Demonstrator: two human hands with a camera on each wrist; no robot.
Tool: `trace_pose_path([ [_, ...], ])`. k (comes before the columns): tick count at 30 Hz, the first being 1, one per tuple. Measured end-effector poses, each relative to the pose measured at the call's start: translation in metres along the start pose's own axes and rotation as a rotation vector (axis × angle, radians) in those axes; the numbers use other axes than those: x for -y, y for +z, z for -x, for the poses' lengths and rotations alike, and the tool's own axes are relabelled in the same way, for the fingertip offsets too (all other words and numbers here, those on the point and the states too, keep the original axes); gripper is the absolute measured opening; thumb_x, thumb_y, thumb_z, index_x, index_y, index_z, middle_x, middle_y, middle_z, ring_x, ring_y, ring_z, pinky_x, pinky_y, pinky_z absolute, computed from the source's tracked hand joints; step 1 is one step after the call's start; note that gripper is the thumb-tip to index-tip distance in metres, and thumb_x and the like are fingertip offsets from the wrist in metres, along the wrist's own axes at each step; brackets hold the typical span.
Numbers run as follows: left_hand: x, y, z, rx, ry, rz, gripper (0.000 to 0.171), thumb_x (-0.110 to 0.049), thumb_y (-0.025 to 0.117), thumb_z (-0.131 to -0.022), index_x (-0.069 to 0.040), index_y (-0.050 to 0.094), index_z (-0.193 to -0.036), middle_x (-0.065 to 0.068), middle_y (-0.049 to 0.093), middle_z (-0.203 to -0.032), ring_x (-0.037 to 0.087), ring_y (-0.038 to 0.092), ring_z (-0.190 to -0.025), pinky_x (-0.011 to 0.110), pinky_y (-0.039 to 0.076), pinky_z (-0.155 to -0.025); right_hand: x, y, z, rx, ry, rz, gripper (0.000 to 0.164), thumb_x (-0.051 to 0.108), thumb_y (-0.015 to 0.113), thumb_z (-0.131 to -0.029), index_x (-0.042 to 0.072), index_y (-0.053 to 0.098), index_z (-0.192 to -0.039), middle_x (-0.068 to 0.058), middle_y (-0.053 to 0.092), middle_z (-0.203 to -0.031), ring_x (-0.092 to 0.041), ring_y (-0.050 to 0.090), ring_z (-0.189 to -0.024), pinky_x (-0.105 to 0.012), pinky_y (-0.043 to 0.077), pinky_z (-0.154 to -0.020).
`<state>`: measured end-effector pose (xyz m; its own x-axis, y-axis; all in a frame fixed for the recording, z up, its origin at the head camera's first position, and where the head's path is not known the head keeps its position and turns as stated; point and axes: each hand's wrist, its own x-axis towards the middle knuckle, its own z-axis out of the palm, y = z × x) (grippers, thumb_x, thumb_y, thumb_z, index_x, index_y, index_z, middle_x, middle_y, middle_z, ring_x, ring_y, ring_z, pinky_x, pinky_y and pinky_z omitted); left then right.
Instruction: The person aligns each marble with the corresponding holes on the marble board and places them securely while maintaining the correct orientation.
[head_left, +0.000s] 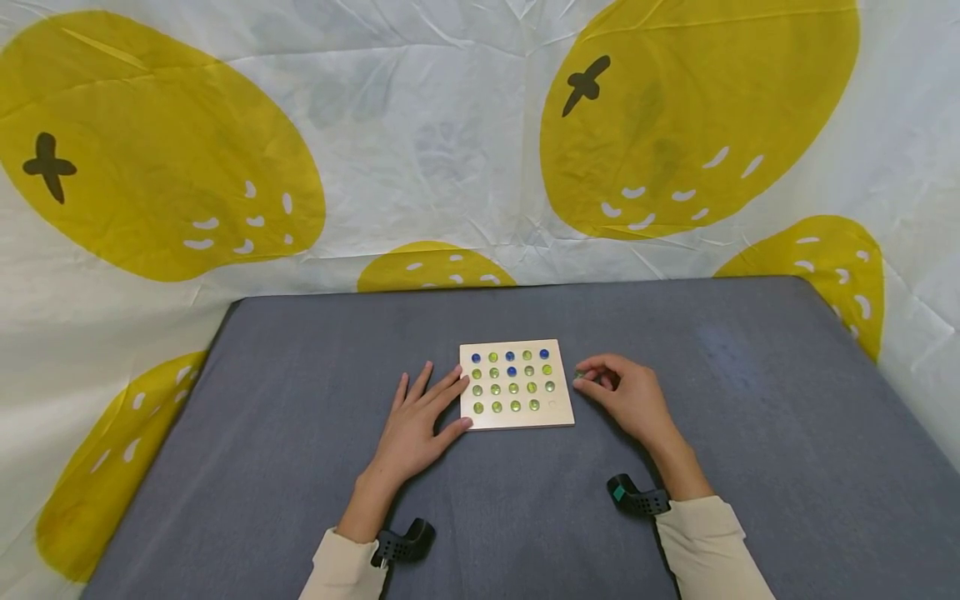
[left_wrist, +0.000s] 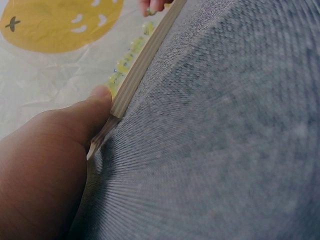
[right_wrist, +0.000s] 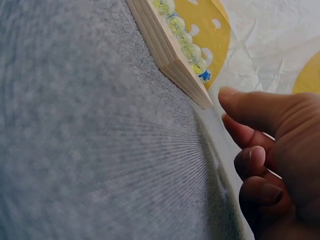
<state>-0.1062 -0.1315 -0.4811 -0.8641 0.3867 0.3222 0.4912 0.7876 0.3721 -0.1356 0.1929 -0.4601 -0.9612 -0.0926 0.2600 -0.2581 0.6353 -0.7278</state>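
A pale wooden board (head_left: 517, 427) lies flat on the table, with rows of glass marbles (head_left: 513, 388) seated in its hollows. Most marbles look yellow-green, and several are blue. A bare hollow (head_left: 553, 406) shows at the near right corner. My left hand (head_left: 411, 429) rests at the board's left side with fingers spread, fingertips and thumb touching its edge. To the right of the board, my right hand (head_left: 630, 400) pinches a small greenish marble (left_wrist: 149, 11) between thumb and fingers, apart from the wood. In the right wrist view the thumb hides that marble.
Grey cloth covers the table (head_left: 262, 467). Behind it hangs a white curtain (head_left: 435, 150) printed with big yellow shapes. Black bands with small camera housings sit on the left wrist (head_left: 405, 542) and the right wrist (head_left: 637, 497).
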Motion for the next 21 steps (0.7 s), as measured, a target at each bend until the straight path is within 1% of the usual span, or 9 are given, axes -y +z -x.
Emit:
trace_pose_path([
  [5,0.0002,-0.0002,0.0000,-0.001,0.000,0.001,0.060,-0.047,0.060,-0.092,-0.023,0.046,-0.145,-0.003,0.040,-0.149,0.033,0.022,-0.141,0.057,0.008,-0.113,0.0052,0.0003,0.0004,0.067,-0.032,-0.018,0.015,0.018,0.077,-0.083,0.014,0.071,-0.096,0.004,0.061,-0.076,-0.014,0.047,-0.060,-0.024,0.037,-0.053],
  [12,0.0008,0.0003,0.0000,-0.003,0.002,-0.003,0.060,-0.048,0.059,-0.092,-0.023,0.046,-0.145,-0.003,0.039,-0.149,0.033,0.022,-0.142,0.057,0.008,-0.113,0.0097,0.0020,0.0007,0.167,-0.044,-0.042,0.015,0.020,0.078,-0.082,0.016,0.071,-0.095,0.005,0.059,-0.074,-0.013,0.047,-0.060,-0.025,0.038,-0.054],
  [17,0.0004,-0.0003,-0.0001,-0.002,0.001,-0.001,0.060,-0.048,0.060,-0.092,-0.023,0.046,-0.145,-0.003,0.039,-0.149,0.033,0.022,-0.142,0.057,0.008,-0.113,0.0099,0.0030,0.0012,0.216,-0.061,-0.074,0.015,0.018,0.077,-0.082,0.016,0.071,-0.096,0.006,0.061,-0.075,-0.013,0.048,-0.060,-0.025,0.040,-0.055],
  [21,0.0000,-0.0007,-0.0002,0.000,-0.002,0.005,0.060,-0.047,0.060,-0.092,-0.023,0.046,-0.145,-0.003,0.040,-0.149,0.033,0.022,-0.141,0.057,0.008,-0.113,0.0099,0.0040,0.0013,0.239,-0.073,-0.097,0.014,0.018,0.077,-0.083,0.016,0.071,-0.095,0.006,0.061,-0.076,-0.013,0.049,-0.061,-0.026,0.041,-0.056],
])
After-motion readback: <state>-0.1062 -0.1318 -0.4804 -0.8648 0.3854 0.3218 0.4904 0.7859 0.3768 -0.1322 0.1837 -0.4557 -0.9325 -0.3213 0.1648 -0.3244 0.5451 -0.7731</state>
